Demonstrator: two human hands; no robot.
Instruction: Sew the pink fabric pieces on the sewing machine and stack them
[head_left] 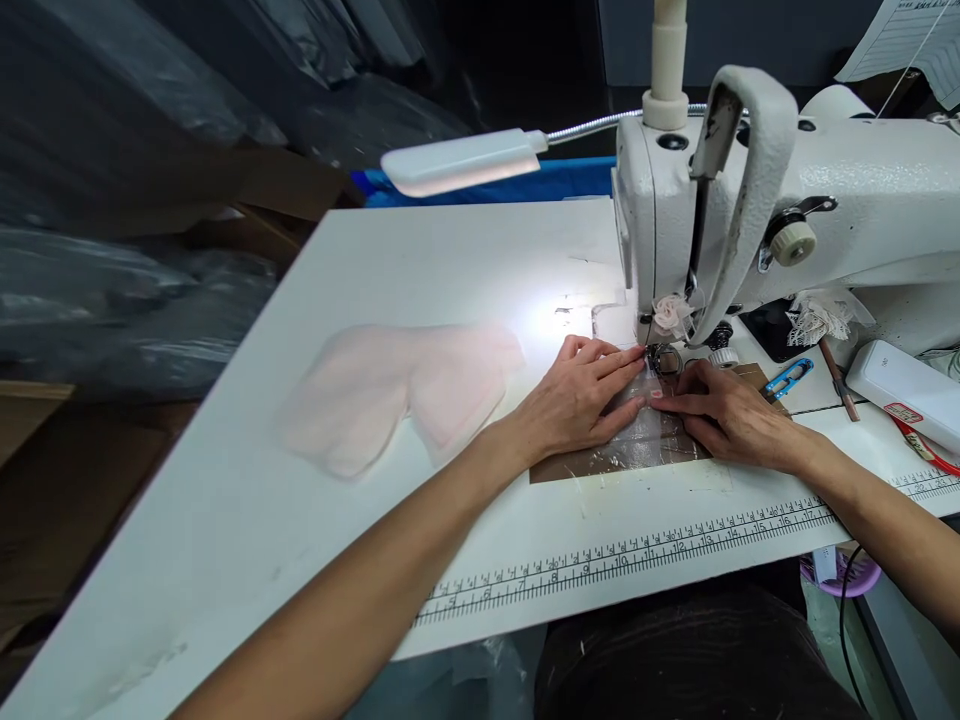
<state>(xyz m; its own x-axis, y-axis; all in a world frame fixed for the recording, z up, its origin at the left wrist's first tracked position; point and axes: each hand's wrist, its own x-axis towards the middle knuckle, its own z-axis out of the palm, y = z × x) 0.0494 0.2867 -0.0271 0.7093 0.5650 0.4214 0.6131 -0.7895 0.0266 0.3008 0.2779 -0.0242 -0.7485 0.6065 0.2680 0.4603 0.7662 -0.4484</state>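
Note:
Both hands rest at the needle area of a white sewing machine (862, 190). My left hand (589, 395) lies palm down with its fingers spread, tips beside the presser foot (663, 360), on a thin translucent piece (640, 440). My right hand (724, 415) is just right of the foot, fingers bent, its index finger reaching to the same translucent piece; whether it pinches the edge is too small to tell. Under the hands is a brown plate (574, 467). A pale pink fabric piece (405, 385) lies flat on the white table (247, 530), left of my left hand.
A white lamp (465, 160) reaches over the table's back edge. To the right are blue snips (787, 380), a brown stick (838, 380), a white box (907, 392) and red-handled scissors (926, 448). A printed ruler (622, 563) runs along the front edge.

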